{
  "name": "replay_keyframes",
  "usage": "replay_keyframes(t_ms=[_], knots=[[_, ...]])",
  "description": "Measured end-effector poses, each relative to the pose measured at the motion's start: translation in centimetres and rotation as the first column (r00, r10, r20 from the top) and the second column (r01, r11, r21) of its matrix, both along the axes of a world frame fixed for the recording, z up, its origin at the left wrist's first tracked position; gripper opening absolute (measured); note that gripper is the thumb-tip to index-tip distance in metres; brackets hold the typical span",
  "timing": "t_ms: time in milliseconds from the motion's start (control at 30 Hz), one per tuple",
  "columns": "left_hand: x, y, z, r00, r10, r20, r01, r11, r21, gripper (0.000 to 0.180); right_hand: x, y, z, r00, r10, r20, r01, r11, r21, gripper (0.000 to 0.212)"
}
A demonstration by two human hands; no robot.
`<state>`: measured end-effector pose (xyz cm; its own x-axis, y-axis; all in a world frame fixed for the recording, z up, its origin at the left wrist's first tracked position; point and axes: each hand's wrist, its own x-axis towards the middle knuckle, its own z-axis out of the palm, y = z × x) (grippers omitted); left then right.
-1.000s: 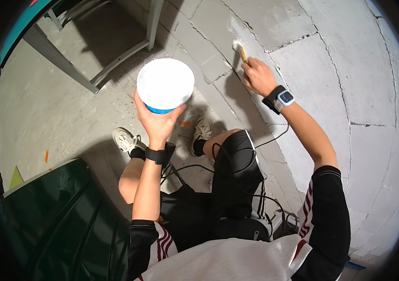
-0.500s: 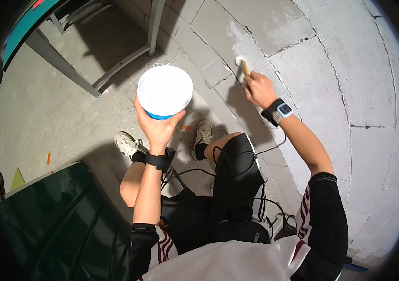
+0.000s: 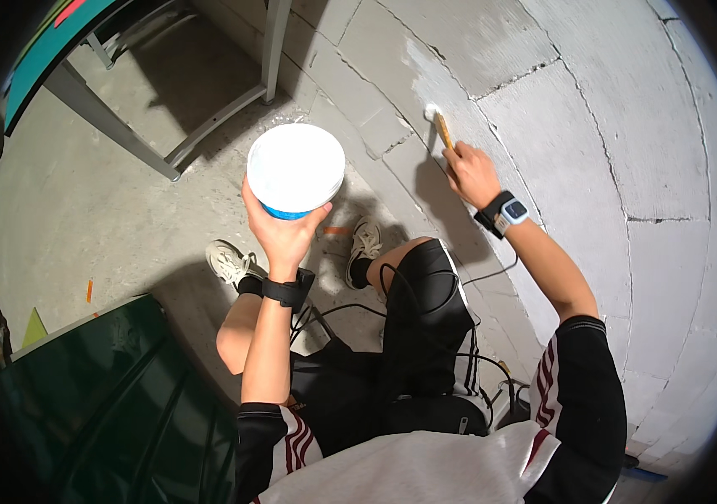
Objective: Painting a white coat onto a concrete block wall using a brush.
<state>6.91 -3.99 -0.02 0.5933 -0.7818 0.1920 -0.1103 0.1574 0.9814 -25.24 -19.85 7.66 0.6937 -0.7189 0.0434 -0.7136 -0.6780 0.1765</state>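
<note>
My left hand [image 3: 281, 231] grips a round white tub [image 3: 295, 168] with a blue base from below, holding it up over the floor. My right hand [image 3: 471, 172] is closed on a wooden-handled paintbrush [image 3: 440, 128]. The brush's white bristles touch the grey block wall [image 3: 594, 126], at the edge of a paler painted patch [image 3: 434, 80]. A black band sits on my left wrist and a watch on my right. I am crouched, with my knees and pale shoes below the tub.
A grey metal frame [image 3: 207, 126] stands on the concrete floor [image 3: 98, 218] at the upper left. A dark green sheet [image 3: 98, 403] lies at my lower left. Black cables [image 3: 392, 302] run across my lap and down to the floor.
My right hand and the brush have shifted slightly up and right along the wall. The tub in my left hand has stayed about where it was.
</note>
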Motion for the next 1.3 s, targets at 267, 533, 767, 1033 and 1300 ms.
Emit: replay_keyframes(t_ms=[267, 533, 767, 1033, 1300], knots=[[0.5, -0.5, -0.1, 0.998, 0.028, -0.048, -0.028, 1.000, -0.010, 0.115, -1.9, 4.4, 1.5, 0.978, -0.159, 0.135, 0.150, 0.986, 0.079, 0.036], [0.0, -0.2, -0.4, 1.000, 0.005, 0.005, -0.005, 1.000, -0.008, 0.115, -0.4, 3.9, 1.6, 0.967, -0.210, 0.147, 0.209, 0.978, 0.026, 0.055], [0.4, -0.3, -0.5, 0.999, 0.040, -0.018, -0.039, 0.999, 0.020, 0.116, 3.4, 1.9, -0.5, 0.979, -0.195, 0.055, 0.201, 0.971, -0.131, 0.062], [0.8, -0.1, -0.1, 0.999, 0.005, -0.039, -0.005, 1.000, 0.014, 0.106, 8.6, 0.8, -4.6, 0.951, -0.298, 0.084, 0.308, 0.933, -0.184, 0.040], [1.5, 0.0, 0.1, 0.999, 0.009, -0.046, -0.008, 1.000, 0.029, 0.110, 10.8, -1.3, -7.2, 0.953, -0.295, 0.060, 0.301, 0.934, -0.193, 0.032]])
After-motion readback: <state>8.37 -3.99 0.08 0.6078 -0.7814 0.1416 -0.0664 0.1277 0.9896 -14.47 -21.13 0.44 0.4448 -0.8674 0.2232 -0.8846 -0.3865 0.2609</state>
